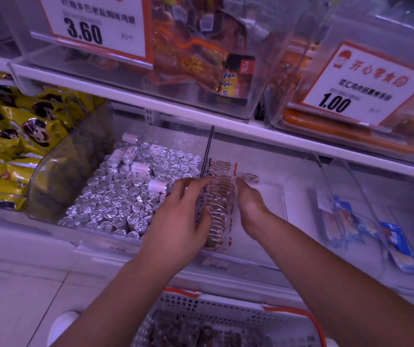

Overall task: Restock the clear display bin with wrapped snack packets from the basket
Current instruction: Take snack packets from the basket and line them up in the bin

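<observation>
A: What can you read on the shelf?

B: On the upper shelf, the left price sign [95, 26] shows the number "3.60" in big black digits. Above the number there is a line of Chinese characters, but it is too blurred to read.

A: And on the right side?

B: The right price sign [366, 83] shows "1.00". Its top line is in orange characters, "开心零食", next to a small orange logo. Under it the black line begins with "双汇"; the rest is not clear.

A: Something on the packets?

B: Their print is too small to read.
</observation>
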The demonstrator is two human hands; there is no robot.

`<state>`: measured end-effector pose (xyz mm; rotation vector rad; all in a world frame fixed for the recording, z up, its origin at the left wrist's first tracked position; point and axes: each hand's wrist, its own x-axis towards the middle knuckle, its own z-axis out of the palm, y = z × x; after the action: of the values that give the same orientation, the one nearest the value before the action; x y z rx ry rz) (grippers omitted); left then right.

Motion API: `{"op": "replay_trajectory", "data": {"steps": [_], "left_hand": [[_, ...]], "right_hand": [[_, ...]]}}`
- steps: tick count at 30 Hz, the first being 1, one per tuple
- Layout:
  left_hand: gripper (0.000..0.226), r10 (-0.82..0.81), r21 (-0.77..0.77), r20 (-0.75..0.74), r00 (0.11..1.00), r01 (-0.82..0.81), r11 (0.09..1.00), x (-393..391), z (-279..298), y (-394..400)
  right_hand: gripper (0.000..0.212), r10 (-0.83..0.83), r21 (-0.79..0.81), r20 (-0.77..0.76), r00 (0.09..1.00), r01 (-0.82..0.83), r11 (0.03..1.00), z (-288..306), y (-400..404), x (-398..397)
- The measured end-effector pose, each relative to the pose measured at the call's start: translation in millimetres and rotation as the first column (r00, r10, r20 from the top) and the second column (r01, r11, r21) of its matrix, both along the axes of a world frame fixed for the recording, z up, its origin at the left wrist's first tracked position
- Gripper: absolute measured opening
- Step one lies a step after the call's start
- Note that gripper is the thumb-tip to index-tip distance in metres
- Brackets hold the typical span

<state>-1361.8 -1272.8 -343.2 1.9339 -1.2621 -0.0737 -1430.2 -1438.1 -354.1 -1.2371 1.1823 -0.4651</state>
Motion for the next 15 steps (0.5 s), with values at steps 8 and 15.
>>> {"op": "replay_trajectory", "data": {"steps": [8, 15], "left_hand": [[0.055, 0.011, -0.002, 0.005, 1.0, -0.011, 1.0, -2, 1, -1], [0.057, 0.008, 0.012, 0.014, 1.0, -0.008, 1.0, 0, -1, 2]], "right_hand": [[0.024, 0.21, 0.234, 0.097, 0.973, -0.228, 0.945, 12, 37, -15], [0.022, 0.171, -0.355, -0.561, 0.81, -0.421, 0.834, 6, -30, -39]]}}
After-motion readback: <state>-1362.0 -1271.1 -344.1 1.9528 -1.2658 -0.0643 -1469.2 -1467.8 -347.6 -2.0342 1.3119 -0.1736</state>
